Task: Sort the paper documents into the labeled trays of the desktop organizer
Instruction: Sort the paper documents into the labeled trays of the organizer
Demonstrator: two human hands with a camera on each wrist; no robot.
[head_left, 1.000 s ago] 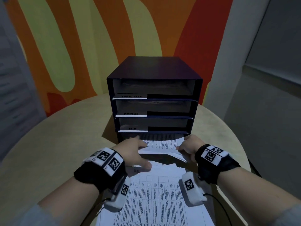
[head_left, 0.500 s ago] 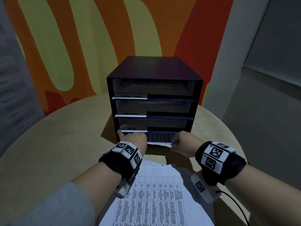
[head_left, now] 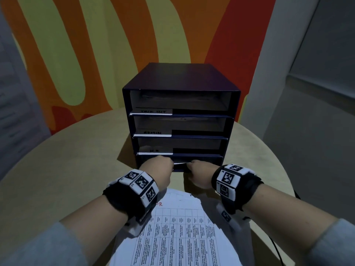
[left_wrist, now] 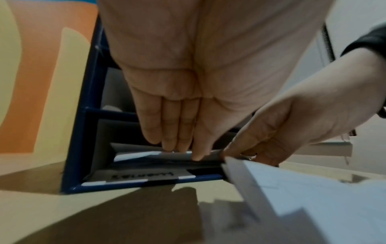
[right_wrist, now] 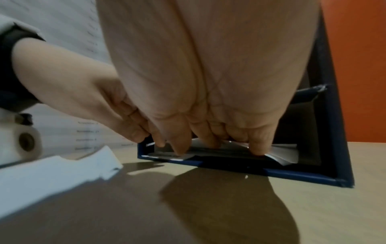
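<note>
A dark blue desktop organizer [head_left: 180, 77] stands on the round table, with several trays stacked and white labels on their left fronts. A white sheet [head_left: 180, 163] lies almost fully inside the bottom tray [head_left: 208, 160]. My left hand [head_left: 160, 163] and right hand [head_left: 196, 165] are at that tray's mouth. In the left wrist view my left fingers [left_wrist: 167, 145] lie straight, tips on the sheet [left_wrist: 137, 155]. In the right wrist view my right fingers [right_wrist: 259, 151] press straight down on the sheet [right_wrist: 284, 153]. The tray's label [left_wrist: 142, 175] is blurred.
A stack of printed table sheets [head_left: 178, 237] lies on the table [head_left: 67, 169] in front of me, under my forearms. The upper trays hold grey papers. A painted orange and yellow wall rises behind the organizer, and a grey wall stands to the right.
Both hands moved forward with the sheet, from above the stack to the bottom tray's mouth. The sheet went from mostly outside to almost fully inside.
</note>
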